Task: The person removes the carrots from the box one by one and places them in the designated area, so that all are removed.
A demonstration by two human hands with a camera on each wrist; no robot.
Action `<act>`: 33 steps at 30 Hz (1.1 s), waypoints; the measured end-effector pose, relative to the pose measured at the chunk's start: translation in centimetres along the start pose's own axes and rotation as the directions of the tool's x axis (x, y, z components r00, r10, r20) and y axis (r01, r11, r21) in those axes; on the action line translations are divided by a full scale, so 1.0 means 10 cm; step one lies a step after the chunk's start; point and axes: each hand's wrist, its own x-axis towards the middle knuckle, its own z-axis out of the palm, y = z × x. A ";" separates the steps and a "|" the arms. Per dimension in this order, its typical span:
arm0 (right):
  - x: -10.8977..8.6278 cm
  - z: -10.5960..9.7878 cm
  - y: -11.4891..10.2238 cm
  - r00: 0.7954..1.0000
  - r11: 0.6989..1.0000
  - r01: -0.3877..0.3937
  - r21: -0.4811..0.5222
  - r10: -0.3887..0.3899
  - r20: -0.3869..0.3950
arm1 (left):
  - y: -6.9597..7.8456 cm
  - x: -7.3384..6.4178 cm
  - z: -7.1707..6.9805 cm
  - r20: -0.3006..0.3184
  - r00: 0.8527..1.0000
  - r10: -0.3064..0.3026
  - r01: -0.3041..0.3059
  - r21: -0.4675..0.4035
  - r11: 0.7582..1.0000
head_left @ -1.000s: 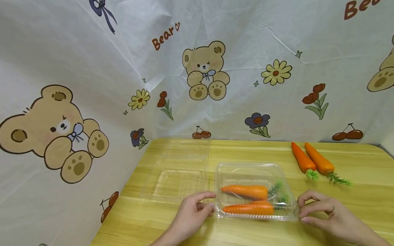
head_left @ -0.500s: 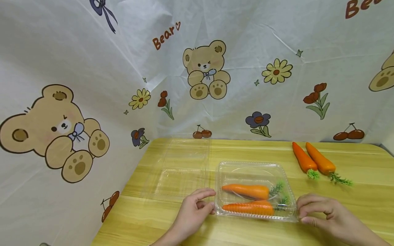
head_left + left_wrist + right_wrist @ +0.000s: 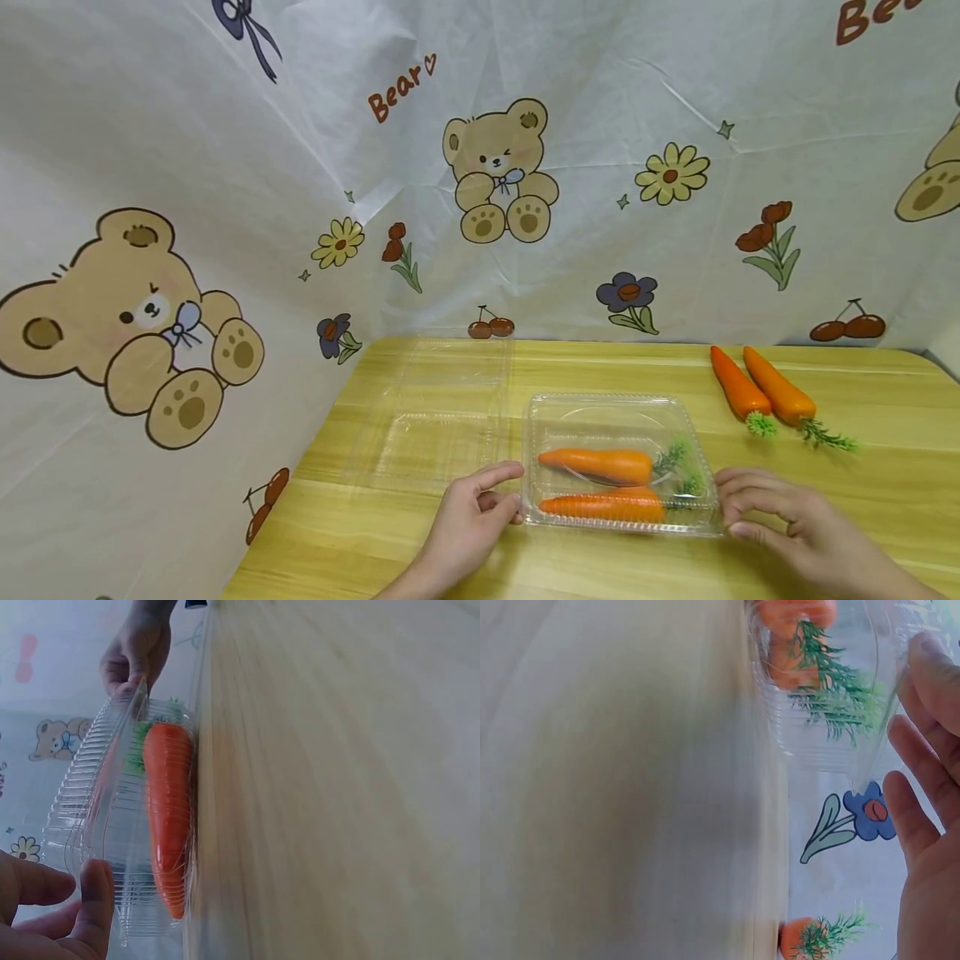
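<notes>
A clear plastic clamshell container (image 3: pixel 600 417) lies on the table in front of me, its lid down over the base. Through its lid show an orange carrot (image 3: pixel 603 467) and a second carrot (image 3: pixel 607 506), their green tops toward the right. My left hand (image 3: pixel 472 517) is at the left side, its thumb and forefinger about the rim near the front corner. At the front right corner, my right hand (image 3: pixel 780 521) pinches the rim between thumb and fingers. In the left wrist view, one carrot (image 3: pixel 169 802) rests low inside the ribbed wall.
Two more carrots, one redder (image 3: pixel 738 383) and one lighter (image 3: pixel 780 387), lie at the back right of the wooden table (image 3: pixel 360 525). Another clear container (image 3: pixel 442 433) stands open at the back left. A bear-print cloth (image 3: pixel 585 83) hangs behind and to the left.
My right hand has shifted slightly left and its fingers have drawn closer at the container's corner. The left hand keeps its place, and the carrots inside stay where they were.
</notes>
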 end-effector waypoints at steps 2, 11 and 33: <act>0.00 0.01 -0.01 1.000 1.000 -0.003 -0.014 0.002 -0.007 | 0.00 0.00 0.00 0.002 1.000 0.000 0.000 0.000 1.000; 0.05 0.01 -0.09 1.000 0.998 -0.022 -0.064 0.021 -0.016 | -0.02 -0.01 0.00 0.005 1.000 0.025 -0.025 -0.022 0.999; 0.20 -0.18 -0.19 0.999 0.993 -0.047 0.106 0.047 0.003 | 0.00 0.01 -0.03 0.003 1.000 0.004 -0.004 0.018 1.000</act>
